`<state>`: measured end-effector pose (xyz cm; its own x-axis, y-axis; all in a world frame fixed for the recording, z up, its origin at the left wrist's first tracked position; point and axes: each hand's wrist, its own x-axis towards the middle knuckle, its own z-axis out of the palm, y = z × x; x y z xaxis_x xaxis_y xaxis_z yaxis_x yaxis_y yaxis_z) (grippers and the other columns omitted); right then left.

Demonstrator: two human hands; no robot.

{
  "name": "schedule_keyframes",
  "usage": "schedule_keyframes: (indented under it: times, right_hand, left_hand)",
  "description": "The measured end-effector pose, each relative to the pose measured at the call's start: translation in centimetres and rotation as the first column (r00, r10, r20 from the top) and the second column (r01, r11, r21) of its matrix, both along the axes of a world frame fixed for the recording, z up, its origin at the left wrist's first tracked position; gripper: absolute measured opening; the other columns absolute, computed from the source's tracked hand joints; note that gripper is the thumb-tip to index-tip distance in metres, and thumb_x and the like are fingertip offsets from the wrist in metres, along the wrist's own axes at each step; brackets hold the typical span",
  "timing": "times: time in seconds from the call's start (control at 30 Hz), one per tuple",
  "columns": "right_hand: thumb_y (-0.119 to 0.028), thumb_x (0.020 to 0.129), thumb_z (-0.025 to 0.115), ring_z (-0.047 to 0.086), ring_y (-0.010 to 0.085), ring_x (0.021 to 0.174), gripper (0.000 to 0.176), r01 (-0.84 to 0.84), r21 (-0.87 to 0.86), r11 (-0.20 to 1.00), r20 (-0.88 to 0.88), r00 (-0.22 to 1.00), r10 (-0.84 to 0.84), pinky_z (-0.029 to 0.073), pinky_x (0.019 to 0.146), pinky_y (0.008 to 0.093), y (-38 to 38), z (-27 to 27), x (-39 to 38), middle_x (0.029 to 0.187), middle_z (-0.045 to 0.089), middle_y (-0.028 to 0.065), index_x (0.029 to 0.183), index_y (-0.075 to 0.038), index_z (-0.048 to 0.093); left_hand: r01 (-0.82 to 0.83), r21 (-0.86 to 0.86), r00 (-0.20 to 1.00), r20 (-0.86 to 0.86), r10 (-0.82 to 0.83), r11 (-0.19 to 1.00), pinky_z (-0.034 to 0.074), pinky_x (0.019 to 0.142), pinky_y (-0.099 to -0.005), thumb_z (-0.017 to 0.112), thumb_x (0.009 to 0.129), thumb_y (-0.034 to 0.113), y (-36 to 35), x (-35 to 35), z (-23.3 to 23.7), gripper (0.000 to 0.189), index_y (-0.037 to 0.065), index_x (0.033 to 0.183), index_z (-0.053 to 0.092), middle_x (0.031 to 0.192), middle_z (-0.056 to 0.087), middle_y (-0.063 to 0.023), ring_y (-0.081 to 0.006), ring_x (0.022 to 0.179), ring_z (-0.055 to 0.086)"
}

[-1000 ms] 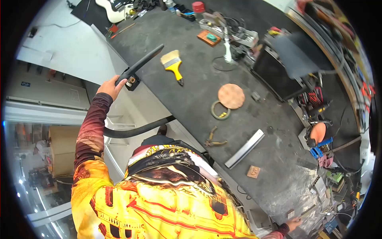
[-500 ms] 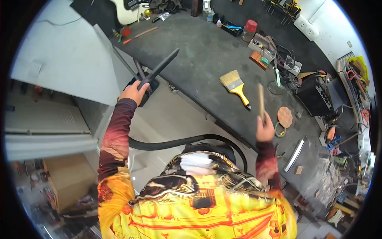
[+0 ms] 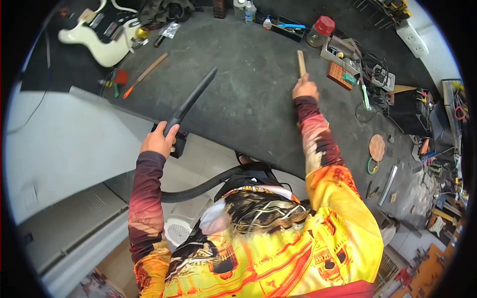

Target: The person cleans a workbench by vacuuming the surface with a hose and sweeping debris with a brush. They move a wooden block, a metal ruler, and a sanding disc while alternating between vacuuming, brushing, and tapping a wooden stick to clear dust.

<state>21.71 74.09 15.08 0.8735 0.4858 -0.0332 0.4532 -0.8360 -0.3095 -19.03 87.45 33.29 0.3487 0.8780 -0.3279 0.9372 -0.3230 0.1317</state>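
My left hand (image 3: 158, 139) is wrapped round a black vacuum cleaner nozzle (image 3: 192, 101), whose far end slants up and right over the near left part of the dark workbench (image 3: 233, 114). A ribbed black hose (image 3: 191, 194) curves below, past my waist. My right hand (image 3: 305, 90) is stretched forward above the bench, closed round a flat wooden stick (image 3: 301, 63) that points away from me. My right forearm covers the stretch of bench below that hand, and the paintbrush is out of sight.
A white guitar body (image 3: 102, 42) and an orange-tipped tool (image 3: 144, 75) lie at the back left. At the back right stand a red-lidded jar (image 3: 320, 32), a brown block (image 3: 341, 75) and cables. A round wooden disc (image 3: 376, 147) and a metal strip (image 3: 388, 185) lie right.
My right hand has reached forward and left with the wooden stick. The paintbrush that lay on the bench no longer shows. The left hand still holds the nozzle, and the view has shifted.
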Motion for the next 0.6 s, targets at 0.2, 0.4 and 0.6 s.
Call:
schedule_keyframes:
  times: [0.2,0.4,0.6]
  right_hand:
    - [-0.031,0.095,0.048,0.064,0.0403,0.069,0.046,-0.064,0.040,0.997,0.003,0.998,0.064,0.053,0.062,0.0491,2.2,-1.2,-7.8,0.088,0.059,0.0202,0.136,-0.010,0.046]
    - [-0.028,0.093,0.052,0.062,0.0393,0.064,0.043,-0.215,0.148,0.965,0.064,0.976,0.208,0.051,0.058,0.0501,0.5,-0.3,-8.8,0.077,0.057,0.0181,0.134,-0.013,0.050]
    - [-0.029,0.094,0.049,0.061,0.0382,0.062,0.046,-0.080,0.069,0.994,0.111,0.991,0.073,0.051,0.057,0.0496,2.9,-1.5,-9.6,0.079,0.058,0.0174,0.134,-0.007,0.047]
  left_hand:
    - [0.082,-0.038,0.996,0.036,-0.081,0.996,0.048,0.074,-0.0491,0.050,0.090,0.056,6.8,2.5,-0.8,0.055,0.008,0.118,0.057,0.082,0.066,-0.0237,-0.0436,0.086,0.063]
    - [0.175,-0.035,0.984,0.034,-0.174,0.984,0.048,0.075,-0.0490,0.049,0.091,0.057,10.9,4.7,-1.5,0.056,0.009,0.118,0.057,0.087,0.066,-0.0237,-0.0435,0.088,0.063]
    - [0.257,-0.079,0.966,-0.023,-0.259,0.963,0.049,0.076,-0.0485,0.047,0.090,0.059,13.4,5.1,-2.0,0.057,0.012,0.120,0.056,0.088,0.067,-0.0221,-0.0425,0.088,0.064]
